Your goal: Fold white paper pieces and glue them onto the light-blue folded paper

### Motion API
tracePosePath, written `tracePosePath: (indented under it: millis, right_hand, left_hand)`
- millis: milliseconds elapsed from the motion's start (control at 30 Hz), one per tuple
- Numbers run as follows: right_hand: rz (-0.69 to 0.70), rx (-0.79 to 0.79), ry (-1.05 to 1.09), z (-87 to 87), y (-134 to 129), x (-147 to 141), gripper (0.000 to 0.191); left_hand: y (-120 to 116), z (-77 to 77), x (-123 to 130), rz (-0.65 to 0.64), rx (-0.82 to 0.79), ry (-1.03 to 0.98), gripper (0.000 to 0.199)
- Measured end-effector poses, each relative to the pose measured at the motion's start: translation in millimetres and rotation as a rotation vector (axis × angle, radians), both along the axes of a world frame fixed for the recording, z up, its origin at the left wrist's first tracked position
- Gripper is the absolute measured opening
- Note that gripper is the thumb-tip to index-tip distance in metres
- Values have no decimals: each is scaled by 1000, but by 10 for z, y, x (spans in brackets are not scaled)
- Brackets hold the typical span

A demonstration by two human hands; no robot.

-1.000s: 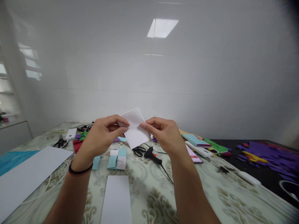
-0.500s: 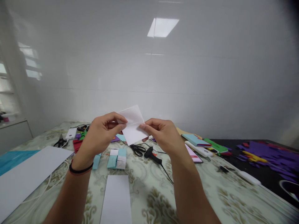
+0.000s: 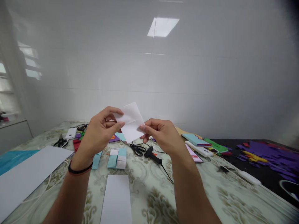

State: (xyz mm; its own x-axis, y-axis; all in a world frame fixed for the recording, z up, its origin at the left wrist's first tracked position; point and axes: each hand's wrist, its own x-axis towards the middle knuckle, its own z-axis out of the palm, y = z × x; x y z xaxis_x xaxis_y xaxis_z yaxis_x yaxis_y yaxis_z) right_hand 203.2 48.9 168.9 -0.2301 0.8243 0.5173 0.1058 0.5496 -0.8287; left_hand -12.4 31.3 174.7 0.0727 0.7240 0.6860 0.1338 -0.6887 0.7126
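Between my hands, raised above the table, is a small white sheet of paper (image 3: 132, 124) with a crease across its middle. My left hand (image 3: 102, 129) grips its left edge, the thumb in front and the forefinger near the upper corner. On the right edge, my right hand (image 3: 161, 133) pinches the sheet between thumb and fingers. Below lies a folded blue-and-white paper square (image 3: 117, 158), with a blue paper piece (image 3: 96, 161) partly hidden behind my left wrist. A white paper strip (image 3: 116, 199) rests nearest to me.
Black scissors (image 3: 137, 150) and a black glue gun (image 3: 153, 155) with its cord lie mid-table. At left are large white paper (image 3: 35, 174), a blue packet (image 3: 16, 158) and black-handled scissors (image 3: 60, 142). Purple scraps (image 3: 268, 155) are heaped at right beside a phone (image 3: 193, 154).
The white sheet has risen slightly and shifted a little left. My left forefinger has lifted and spread away from the thumb. My right hand has hardly moved.
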Motion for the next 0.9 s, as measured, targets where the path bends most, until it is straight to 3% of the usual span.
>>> tracePosePath:
  millis: [67,133,267,500,700,900]
  right_hand:
    - [5,3,3,1,-2,1,30]
    - [16,6,0,-3,3,4,32]
    - [43,44,-2,-30,33,-2,33]
    - [38,174,13,-55,40,-15,24]
    - [34,216,-137,-34,-7,8,23]
    - [32,256,-110,-54,-2,-32,19]
  left_hand:
    - [1,7,2,-29,-15,-40,59]
    - [10,10,-5,-42,-41,-48,72]
    - [27,1,-46,-29,-81,10,55]
    - [5,-17,-61,-122,-105,193,36]
    - [-3,-11,-48,-50,-72,184,23]
    - [-19,-13,-29,23,-61,168,21]
